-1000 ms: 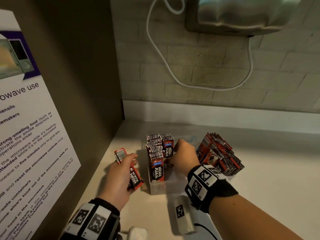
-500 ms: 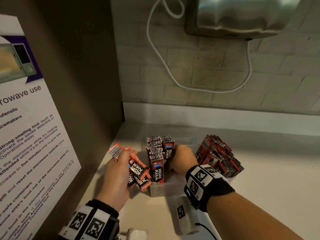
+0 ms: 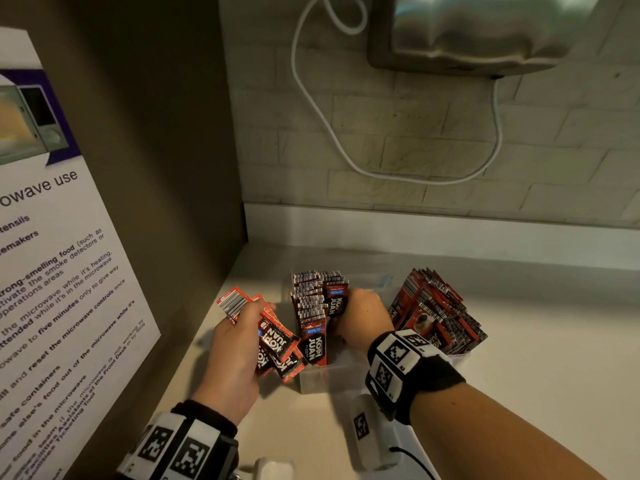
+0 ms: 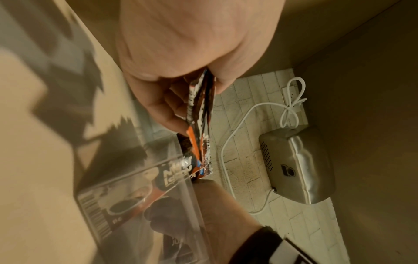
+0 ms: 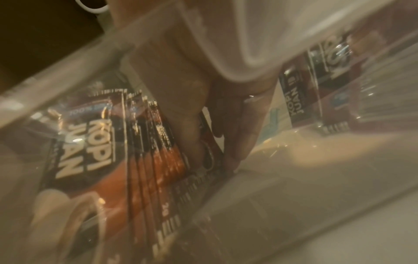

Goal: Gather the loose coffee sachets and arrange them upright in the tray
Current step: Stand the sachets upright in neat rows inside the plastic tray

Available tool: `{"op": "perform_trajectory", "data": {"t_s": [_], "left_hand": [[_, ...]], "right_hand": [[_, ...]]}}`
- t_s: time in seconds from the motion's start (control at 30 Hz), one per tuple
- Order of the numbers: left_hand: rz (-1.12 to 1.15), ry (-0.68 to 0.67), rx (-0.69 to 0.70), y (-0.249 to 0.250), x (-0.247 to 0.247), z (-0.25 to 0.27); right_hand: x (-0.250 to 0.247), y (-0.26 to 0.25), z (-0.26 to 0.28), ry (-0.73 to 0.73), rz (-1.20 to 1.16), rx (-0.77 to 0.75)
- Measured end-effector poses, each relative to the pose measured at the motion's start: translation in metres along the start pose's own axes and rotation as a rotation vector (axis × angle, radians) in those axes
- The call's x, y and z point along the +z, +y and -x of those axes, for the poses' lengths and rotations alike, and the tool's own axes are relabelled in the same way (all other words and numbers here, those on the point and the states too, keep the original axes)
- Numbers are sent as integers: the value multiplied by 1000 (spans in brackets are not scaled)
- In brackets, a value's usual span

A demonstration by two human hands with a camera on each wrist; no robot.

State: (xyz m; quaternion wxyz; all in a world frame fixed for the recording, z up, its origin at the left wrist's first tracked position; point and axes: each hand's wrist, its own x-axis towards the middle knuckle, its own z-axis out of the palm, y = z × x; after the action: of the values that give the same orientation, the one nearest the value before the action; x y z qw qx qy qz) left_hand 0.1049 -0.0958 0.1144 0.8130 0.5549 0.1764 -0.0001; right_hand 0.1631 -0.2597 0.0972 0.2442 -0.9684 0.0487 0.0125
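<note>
A fanned bunch of red-and-black Kopi Juan coffee sachets (image 3: 273, 337) is gripped in the left hand (image 3: 235, 355), fingers and thumb curled round it, just left of the clear plastic tray (image 3: 313, 381) on the pale countertop (image 3: 519, 375). The bunch is held tilted, barcode ends up and away from the tray, lower ends close to the tray's near left corner. In the left wrist view the same sachets (image 4: 199, 114) are seen pinched edge-on between thumb and fingers (image 4: 162, 105), above the tray's transparent wall (image 4: 140, 196).

The right hand (image 3: 363, 313) is placed inside the tray, between two groups of sachets. A packed row of upright sachets (image 3: 313, 306) is stood in the left part of the tray, and the hand is set against its right side. In the right wrist view, blurred through the plastic, fairly straight fingers (image 5: 235, 135) are seen pressed against the row's (image 5: 144, 151) side, reaching down towards the tray floor; nothing is seen enclosed by them. A second stack of sachets (image 3: 438, 313) is leaned rightwards in the tray's right part.

A microwave-use notice (image 3: 59, 271) is fixed to the brown side panel on the left. A metal hand dryer (image 3: 485, 29) is mounted on the brick-tiled wall, with a white cable (image 3: 311, 98) looped below it.
</note>
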Motion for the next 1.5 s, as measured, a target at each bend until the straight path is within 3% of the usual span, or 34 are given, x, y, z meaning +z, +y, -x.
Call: {"op": "perform_trajectory", "data": {"t_s": [0.5, 0.6, 0.73, 0.83, 0.9, 0.97, 1.27, 1.43, 1.5], "left_hand": [[-6, -5, 10, 3, -3, -4], [13, 3, 38, 7, -4, -3], [40, -45, 89, 14, 0, 1], [59, -162, 101, 16, 12, 10], [46, -226, 124, 15, 18, 15], [8, -280, 159, 13, 22, 18], [-34, -333, 69, 15, 15, 23], [-57, -345, 97, 15, 21, 30], [-53, -352, 114, 15, 24, 33]], "right_hand": [[-16, 1, 10, 2, -56, 93], [-26, 5, 15, 76, -108, 102], [-45, 0, 31, 234, -415, -4], [-60, -20, 57, 49, -706, -155], [-64, -31, 72, -129, -711, -229], [-61, -34, 77, -199, -613, -291], [-72, -26, 81, -86, -886, -213], [-69, -32, 85, -208, -851, -225], [-64, -33, 86, -180, -869, -261]]}}
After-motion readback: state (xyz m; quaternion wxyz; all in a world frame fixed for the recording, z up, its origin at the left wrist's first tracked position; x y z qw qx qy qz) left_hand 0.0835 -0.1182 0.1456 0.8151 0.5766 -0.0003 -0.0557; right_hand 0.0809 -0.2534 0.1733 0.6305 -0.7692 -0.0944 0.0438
